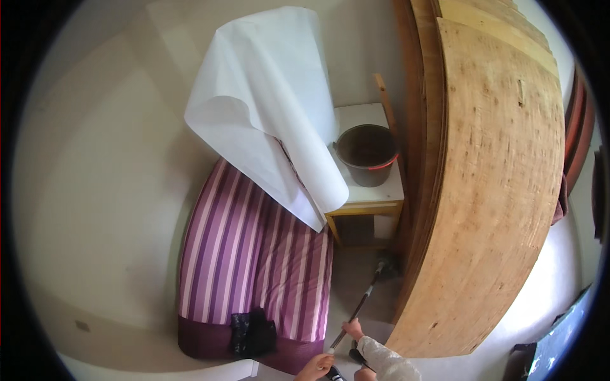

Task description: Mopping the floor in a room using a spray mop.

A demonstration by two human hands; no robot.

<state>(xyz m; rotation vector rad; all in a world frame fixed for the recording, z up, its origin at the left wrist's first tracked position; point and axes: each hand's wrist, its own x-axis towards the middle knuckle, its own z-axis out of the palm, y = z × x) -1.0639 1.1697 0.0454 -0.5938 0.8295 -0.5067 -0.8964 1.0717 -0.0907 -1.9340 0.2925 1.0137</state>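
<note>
A long dark handle (pixel 360 307) slants up from the bottom of the view, part of what looks like a broom or mop. My right hand (pixel 353 329) is closed around the handle partway along. Lower down, at its near end, my left hand (pixel 320 365) grips it too. The dark head (pixel 388 267) rests on the floor (pixel 357 285), in the narrow strip between a bed and leaning wooden boards; shadow hides its exact shape.
A striped purple bed (pixel 224 266) bears a black cloth or bag (pixel 254 333) and a large, partly rolled white sheet (pixel 267 85). Beyond the floor strip, a grey bucket (pixel 367 155) stands on a small white-topped table (pixel 364 193). Large plywood boards (pixel 500 166) lean at the right.
</note>
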